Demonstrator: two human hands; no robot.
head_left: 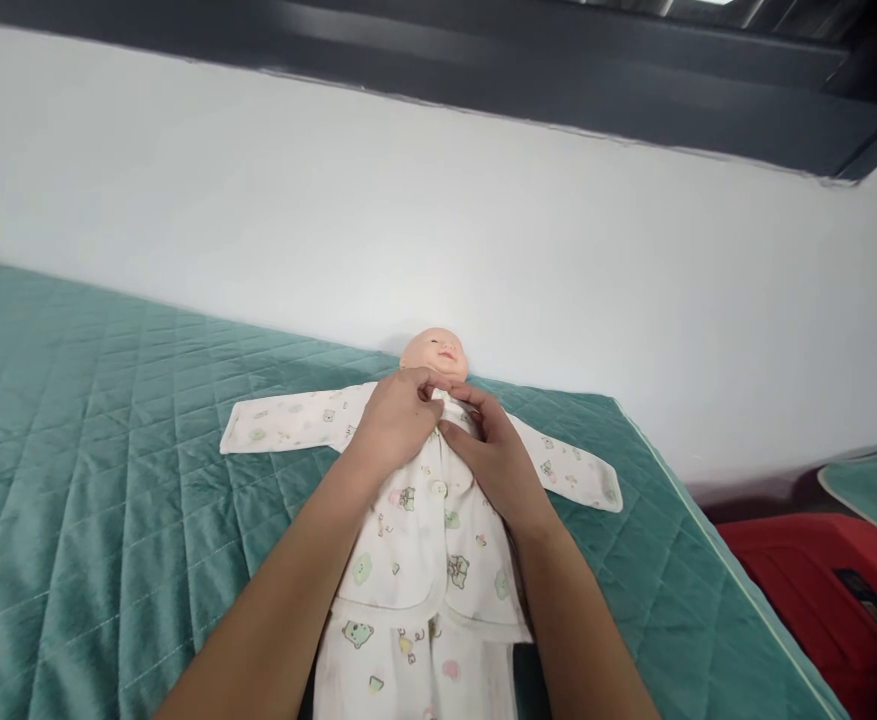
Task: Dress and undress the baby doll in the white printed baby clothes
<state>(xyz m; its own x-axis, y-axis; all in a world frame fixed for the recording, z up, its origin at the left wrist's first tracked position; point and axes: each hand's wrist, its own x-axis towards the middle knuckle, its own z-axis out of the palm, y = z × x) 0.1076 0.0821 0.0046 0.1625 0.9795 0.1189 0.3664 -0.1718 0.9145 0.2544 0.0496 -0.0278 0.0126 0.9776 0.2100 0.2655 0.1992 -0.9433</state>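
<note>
A baby doll [433, 349] lies on its back, dressed in a white printed baby jacket [408, 545] and matching trousers [393, 672]. The jacket's sleeves stretch out to both sides. At the collar, my left hand [406, 412] pinches the front edge of the jacket. My right hand [487, 440] grips the other side of the same opening, its fingertips close to those of the left. A button [439, 489] shows lower on the front. My fingers partly hide the collar and whatever fastening lies there.
A green quilted cover [123, 480] spreads under the doll, its edge running down on the right. Behind the doll's head rises a white wall [438, 220] with a dark ledge [408, 50] above. Beyond the right edge sits a red object [805, 590].
</note>
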